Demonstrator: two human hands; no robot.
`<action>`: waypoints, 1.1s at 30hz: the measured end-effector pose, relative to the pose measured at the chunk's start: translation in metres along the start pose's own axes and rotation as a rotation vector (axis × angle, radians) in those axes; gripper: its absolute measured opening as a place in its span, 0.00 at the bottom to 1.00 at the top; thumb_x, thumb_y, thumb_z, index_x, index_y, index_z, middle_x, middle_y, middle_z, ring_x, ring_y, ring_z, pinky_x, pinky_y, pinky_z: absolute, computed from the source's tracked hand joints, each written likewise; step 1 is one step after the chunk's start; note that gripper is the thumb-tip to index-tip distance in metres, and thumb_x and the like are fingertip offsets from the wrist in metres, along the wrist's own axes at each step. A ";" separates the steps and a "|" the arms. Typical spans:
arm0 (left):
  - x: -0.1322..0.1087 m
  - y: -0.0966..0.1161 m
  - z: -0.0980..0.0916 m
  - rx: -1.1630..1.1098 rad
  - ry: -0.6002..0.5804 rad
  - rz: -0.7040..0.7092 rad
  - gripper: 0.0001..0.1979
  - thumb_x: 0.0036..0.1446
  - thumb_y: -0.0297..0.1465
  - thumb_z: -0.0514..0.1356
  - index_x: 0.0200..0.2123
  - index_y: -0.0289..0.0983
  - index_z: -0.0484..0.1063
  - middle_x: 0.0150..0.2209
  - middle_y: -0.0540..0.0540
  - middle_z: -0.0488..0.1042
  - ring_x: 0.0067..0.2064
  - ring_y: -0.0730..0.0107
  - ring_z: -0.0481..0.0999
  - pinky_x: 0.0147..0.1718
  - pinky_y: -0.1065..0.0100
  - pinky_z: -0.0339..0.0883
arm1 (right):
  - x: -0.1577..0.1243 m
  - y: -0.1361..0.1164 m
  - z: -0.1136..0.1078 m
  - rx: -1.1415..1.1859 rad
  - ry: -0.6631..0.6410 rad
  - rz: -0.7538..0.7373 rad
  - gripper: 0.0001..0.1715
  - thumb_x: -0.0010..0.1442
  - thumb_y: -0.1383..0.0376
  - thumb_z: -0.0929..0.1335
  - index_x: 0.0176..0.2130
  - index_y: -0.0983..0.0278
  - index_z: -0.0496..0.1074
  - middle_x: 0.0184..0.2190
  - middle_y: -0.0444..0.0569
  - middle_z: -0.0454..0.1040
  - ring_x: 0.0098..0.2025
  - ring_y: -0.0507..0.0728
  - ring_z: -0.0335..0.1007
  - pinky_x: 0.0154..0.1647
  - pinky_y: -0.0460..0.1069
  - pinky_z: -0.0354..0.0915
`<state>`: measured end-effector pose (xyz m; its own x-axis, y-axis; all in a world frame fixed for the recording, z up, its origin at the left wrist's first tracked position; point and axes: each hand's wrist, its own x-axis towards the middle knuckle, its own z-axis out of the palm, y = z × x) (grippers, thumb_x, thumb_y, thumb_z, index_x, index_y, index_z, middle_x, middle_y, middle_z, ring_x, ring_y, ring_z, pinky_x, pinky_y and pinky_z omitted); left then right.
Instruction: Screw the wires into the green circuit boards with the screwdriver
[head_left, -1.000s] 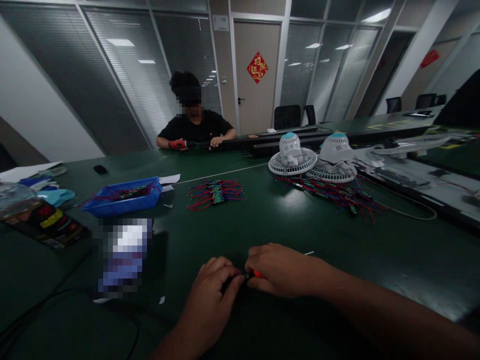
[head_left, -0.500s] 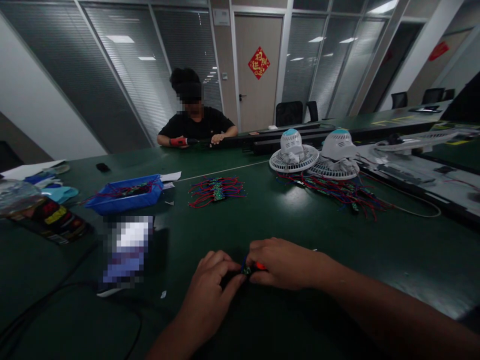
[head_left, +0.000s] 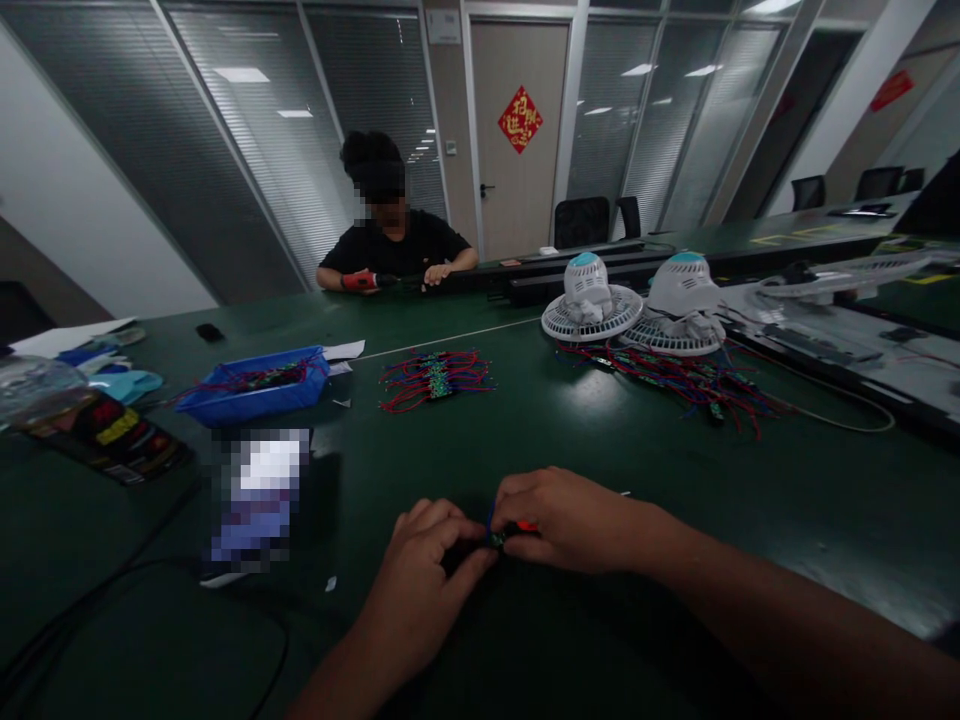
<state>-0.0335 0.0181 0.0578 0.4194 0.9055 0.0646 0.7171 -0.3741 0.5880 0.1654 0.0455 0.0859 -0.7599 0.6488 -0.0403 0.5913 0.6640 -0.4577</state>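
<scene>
A small green circuit board (head_left: 496,539) with a blue wire shows between my two hands, low over the near part of the table. My left hand (head_left: 424,560) pinches the board's left side between thumb and fingers. From the right, my right hand (head_left: 562,520) closes its thumb and fingertips at the board and wire. Something orange-red (head_left: 527,526) peeks out under the right fingers; its kind is hidden. Beyond the hands, a row of similar boards with red and blue wires (head_left: 439,377) lies side by side on the green table.
To the left stand a blue bin (head_left: 251,400) of wired boards, a blurred-out upright object (head_left: 259,500) and a dark-labelled bottle (head_left: 105,430). Two white fans (head_left: 592,305) and more wired boards (head_left: 697,380) lie at right. Across the table sits a person (head_left: 394,235) with a red power tool (head_left: 361,281).
Both hands stay at the board with almost the same grip. The view has shifted slightly, and my right hand appears a touch higher.
</scene>
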 end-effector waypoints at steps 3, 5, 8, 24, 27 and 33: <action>-0.003 0.002 -0.003 0.046 -0.023 -0.010 0.08 0.51 0.34 0.64 0.37 0.43 0.75 0.36 0.50 0.73 0.41 0.58 0.69 0.40 0.58 0.59 | 0.001 0.001 -0.001 0.012 0.003 -0.003 0.12 0.58 0.65 0.68 0.43 0.62 0.76 0.40 0.49 0.74 0.39 0.54 0.70 0.42 0.49 0.63; -0.005 0.003 -0.005 0.080 -0.022 -0.019 0.12 0.49 0.35 0.65 0.39 0.43 0.75 0.38 0.49 0.73 0.42 0.57 0.68 0.40 0.58 0.59 | 0.000 0.002 -0.001 0.017 0.003 -0.006 0.12 0.57 0.66 0.68 0.42 0.62 0.76 0.40 0.49 0.74 0.39 0.54 0.71 0.42 0.49 0.63; -0.008 0.004 -0.007 0.123 -0.015 -0.026 0.12 0.49 0.33 0.64 0.39 0.43 0.74 0.39 0.48 0.73 0.42 0.57 0.69 0.40 0.57 0.58 | 0.000 0.003 0.000 0.026 0.007 -0.009 0.12 0.57 0.66 0.69 0.42 0.63 0.76 0.41 0.49 0.74 0.39 0.54 0.71 0.42 0.49 0.63; -0.007 -0.001 -0.009 0.074 0.007 -0.035 0.20 0.46 0.28 0.60 0.46 0.44 0.72 0.38 0.49 0.76 0.43 0.57 0.70 0.43 0.55 0.58 | 0.000 0.002 0.002 0.106 0.097 0.005 0.12 0.58 0.64 0.68 0.42 0.63 0.77 0.39 0.48 0.75 0.39 0.53 0.70 0.42 0.48 0.62; -0.007 -0.004 -0.007 0.047 0.039 -0.041 0.23 0.47 0.27 0.59 0.49 0.43 0.69 0.37 0.49 0.75 0.42 0.57 0.71 0.44 0.55 0.60 | 0.000 0.002 0.001 0.118 0.087 0.011 0.11 0.57 0.64 0.69 0.41 0.62 0.77 0.39 0.48 0.75 0.39 0.53 0.70 0.42 0.48 0.62; -0.006 -0.006 -0.004 0.023 0.032 -0.059 0.20 0.48 0.27 0.58 0.47 0.42 0.70 0.38 0.47 0.74 0.42 0.58 0.71 0.43 0.57 0.61 | 0.000 -0.002 0.002 0.118 0.079 0.039 0.11 0.56 0.64 0.69 0.41 0.63 0.78 0.38 0.48 0.75 0.39 0.53 0.70 0.42 0.48 0.63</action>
<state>-0.0429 0.0159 0.0570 0.3584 0.9319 0.0563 0.7529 -0.3242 0.5727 0.1641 0.0433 0.0849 -0.7105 0.7036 0.0082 0.5805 0.5926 -0.5584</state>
